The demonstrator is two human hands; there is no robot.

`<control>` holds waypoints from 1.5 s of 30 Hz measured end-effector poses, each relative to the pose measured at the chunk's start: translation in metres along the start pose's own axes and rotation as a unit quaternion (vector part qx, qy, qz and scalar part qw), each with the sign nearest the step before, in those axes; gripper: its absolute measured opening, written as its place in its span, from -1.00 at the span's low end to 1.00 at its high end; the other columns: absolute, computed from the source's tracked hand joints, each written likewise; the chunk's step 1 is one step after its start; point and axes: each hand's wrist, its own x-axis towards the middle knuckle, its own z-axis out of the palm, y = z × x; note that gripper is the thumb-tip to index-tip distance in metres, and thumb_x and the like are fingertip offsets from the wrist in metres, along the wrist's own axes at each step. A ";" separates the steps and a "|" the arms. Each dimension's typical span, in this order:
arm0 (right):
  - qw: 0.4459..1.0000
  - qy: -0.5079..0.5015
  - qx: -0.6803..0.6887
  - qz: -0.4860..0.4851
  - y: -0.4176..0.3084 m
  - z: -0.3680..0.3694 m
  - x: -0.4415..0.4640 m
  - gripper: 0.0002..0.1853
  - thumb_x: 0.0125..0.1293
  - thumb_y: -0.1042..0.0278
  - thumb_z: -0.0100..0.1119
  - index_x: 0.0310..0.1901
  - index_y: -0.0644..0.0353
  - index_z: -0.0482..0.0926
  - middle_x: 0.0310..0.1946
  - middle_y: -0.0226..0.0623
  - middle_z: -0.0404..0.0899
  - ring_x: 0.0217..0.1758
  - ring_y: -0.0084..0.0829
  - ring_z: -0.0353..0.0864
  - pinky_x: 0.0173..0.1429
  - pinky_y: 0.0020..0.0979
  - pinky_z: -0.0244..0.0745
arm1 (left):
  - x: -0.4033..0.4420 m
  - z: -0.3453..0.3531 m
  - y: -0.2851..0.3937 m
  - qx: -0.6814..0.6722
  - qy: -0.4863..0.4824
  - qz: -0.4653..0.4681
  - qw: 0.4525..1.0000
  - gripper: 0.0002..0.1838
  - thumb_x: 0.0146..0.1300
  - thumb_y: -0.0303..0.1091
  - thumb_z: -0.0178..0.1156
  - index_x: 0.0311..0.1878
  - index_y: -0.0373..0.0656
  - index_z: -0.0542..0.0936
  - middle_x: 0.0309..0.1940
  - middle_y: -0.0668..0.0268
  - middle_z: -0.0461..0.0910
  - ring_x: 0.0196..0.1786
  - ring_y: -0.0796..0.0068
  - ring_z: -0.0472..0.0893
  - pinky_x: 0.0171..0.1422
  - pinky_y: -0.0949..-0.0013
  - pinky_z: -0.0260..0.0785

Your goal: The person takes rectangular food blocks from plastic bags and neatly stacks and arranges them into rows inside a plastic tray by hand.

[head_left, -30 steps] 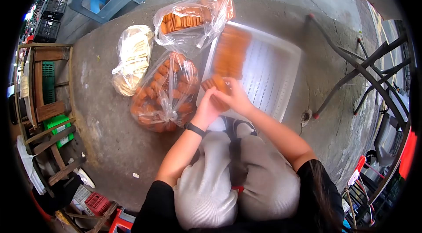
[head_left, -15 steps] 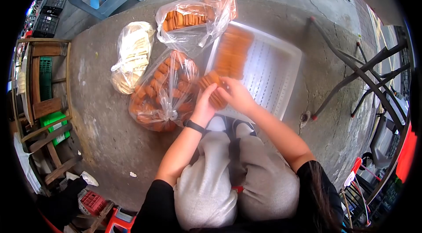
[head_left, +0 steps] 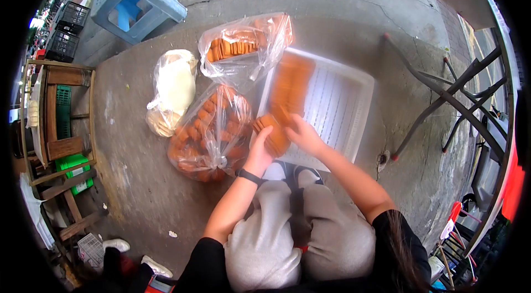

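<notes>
Brown slices (head_left: 275, 137) held in a stack by the left hand (head_left: 261, 153)

Head view: the left hand is curled around the stack, its thumb pressed along the near side, and the slices tilt together over the near left corner of a white plastic tray (head_left: 336, 94). The right hand (head_left: 306, 137) is just beside it, partly closed, with its fingertips at a single slice (head_left: 284, 115) on the far edge of the stack; whether it pinches that slice or only touches it, I cannot tell. A black band (head_left: 250, 175) circles the left wrist.

Inside the tray, a long row of slices (head_left: 292, 83) stands along the left wall, a little blurred, with the bare slotted bottom to its right. Just left of the tray sits a clear bag (head_left: 209, 148) full of brown pieces. Beyond it, near the tray's far left corner, another clear bag (head_left: 247, 44) holds stacked brown slices. A third bag (head_left: 176, 87), with pale pieces in it, lies farther left. All three bags rest on the concrete floor (head_left: 141, 182), and a blue stool (head_left: 138, 2) stands well apart at the upper left.
</notes>
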 end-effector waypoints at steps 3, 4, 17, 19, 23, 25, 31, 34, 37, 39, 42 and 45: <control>1.000 0.002 -0.008 0.016 0.009 -0.004 0.001 -0.63 0.18 0.33 0.07 0.00 0.27 0.33 -0.39 -0.02 0.53 -0.31 -0.16 0.57 -0.22 -0.31 0.43 | -0.003 0.004 0.002 0.006 0.004 0.009 1.000 -0.60 0.21 -0.18 0.07 0.06 -0.17 0.37 -0.07 0.26 0.49 0.00 0.35 0.49 0.14 0.24 0.32; 1.000 0.002 -0.011 0.004 0.017 -0.003 0.003 -0.65 0.17 0.33 0.06 -0.02 0.24 0.34 -0.36 -0.01 0.54 -0.29 -0.12 0.57 -0.21 -0.27 0.44 | -0.003 0.004 0.003 0.007 0.004 0.013 1.000 -0.60 0.21 -0.18 0.08 0.05 -0.17 0.37 -0.09 0.26 0.49 -0.01 0.35 0.49 0.13 0.24 0.32; 0.883 0.031 -0.445 -0.145 0.061 0.023 0.028 -0.90 0.07 0.34 0.05 -0.35 0.07 0.47 -0.43 -0.37 0.54 -0.27 -0.35 0.54 -0.20 -0.26 0.38 | -0.013 -0.014 -0.006 -0.023 0.030 -0.016 0.999 -0.68 0.20 -0.24 0.10 -0.02 -0.13 0.38 -0.16 0.25 0.48 -0.07 0.34 0.50 0.10 0.23 0.35; 0.850 0.048 -0.501 -0.153 0.061 0.025 0.036 -0.92 0.04 0.34 0.06 -0.38 0.04 0.46 -0.44 -0.43 0.51 -0.28 -0.40 0.52 -0.18 -0.29 0.33 | -0.014 -0.011 -0.008 -0.023 0.044 -0.033 0.998 -0.68 0.20 -0.23 0.11 -0.03 -0.13 0.38 -0.16 0.25 0.48 -0.07 0.35 0.50 0.09 0.23 0.35; 0.812 0.078 -0.554 -0.165 0.057 0.026 0.043 -0.91 0.04 0.34 0.06 -0.37 0.02 0.44 -0.45 -0.46 0.48 -0.30 -0.42 0.49 -0.21 -0.29 0.29 | -0.012 -0.010 -0.011 0.003 0.033 -0.035 0.999 -0.69 0.19 -0.23 0.12 -0.05 -0.14 0.39 -0.17 0.25 0.50 -0.10 0.34 0.52 0.06 0.22 0.37; 0.803 0.098 -0.564 -0.165 0.055 0.027 0.046 -0.91 0.04 0.33 0.06 -0.36 0.00 0.43 -0.45 -0.48 0.46 -0.29 -0.44 0.47 -0.22 -0.30 0.27 | -0.011 -0.008 -0.010 0.009 0.037 -0.035 0.999 -0.68 0.18 -0.22 0.12 -0.05 -0.15 0.39 -0.19 0.25 0.51 -0.11 0.32 0.52 0.05 0.21 0.38; 0.801 0.114 -0.565 -0.161 0.054 0.023 0.052 -0.87 0.04 0.29 0.09 -0.34 -0.01 0.42 -0.42 -0.47 0.44 -0.26 -0.44 0.46 -0.19 -0.29 0.26 | -0.014 -0.004 -0.006 0.004 0.024 -0.050 0.998 -0.67 0.17 -0.21 0.15 -0.05 -0.15 0.42 -0.18 0.30 0.50 -0.09 0.39 0.50 0.04 0.27 0.36; 0.809 0.122 -0.561 -0.130 0.053 0.019 0.058 -0.77 -0.01 0.18 0.21 -0.34 -0.01 0.41 -0.42 -0.46 0.45 -0.25 -0.44 0.46 -0.17 -0.29 0.26 | -0.013 -0.005 -0.008 0.009 0.036 -0.043 0.998 -0.68 0.19 -0.20 0.11 -0.06 -0.16 0.40 -0.19 0.25 0.51 -0.10 0.31 0.52 0.07 0.21 0.37; 0.814 0.107 -0.563 -0.090 0.049 0.015 0.061 -0.65 -0.09 0.08 0.31 -0.33 -0.02 0.40 -0.41 -0.47 0.45 -0.24 -0.44 0.46 -0.14 -0.29 0.26 | -0.012 -0.008 -0.008 0.005 0.032 -0.047 0.998 -0.68 0.19 -0.20 0.10 -0.06 -0.16 0.40 -0.19 0.25 0.51 -0.10 0.31 0.52 0.07 0.20 0.37; 0.840 0.093 -0.529 -0.075 0.045 0.012 0.058 -0.62 -0.10 0.05 0.32 -0.31 0.01 0.41 -0.39 -0.44 0.46 -0.22 -0.41 0.47 -0.12 -0.29 0.25 | -0.011 -0.007 -0.007 0.003 0.031 -0.048 0.998 -0.68 0.19 -0.20 0.10 -0.06 -0.16 0.40 -0.19 0.25 0.51 -0.10 0.30 0.52 0.07 0.20 0.37; 0.906 0.097 -0.405 -0.077 0.041 0.010 0.049 -0.60 -0.01 0.03 0.28 -0.27 0.12 0.41 -0.35 -0.30 0.49 -0.18 -0.32 0.48 -0.13 -0.26 0.31 | -0.006 -0.009 -0.004 0.007 0.042 -0.027 0.999 -0.67 0.19 -0.20 0.11 -0.03 -0.12 0.39 -0.17 0.25 0.50 -0.09 0.31 0.52 0.04 0.21 0.38; 0.993 -0.024 -0.112 0.038 0.002 -0.007 0.026 -0.54 0.07 0.01 0.23 -0.18 0.21 0.39 -0.31 -0.20 0.49 -0.16 -0.27 0.47 -0.13 -0.27 0.38 | -0.002 -0.004 0.005 0.047 0.043 0.005 0.998 -0.69 0.22 -0.19 0.10 -0.03 -0.10 0.41 -0.17 0.29 0.50 -0.11 0.41 0.52 0.01 0.28 0.40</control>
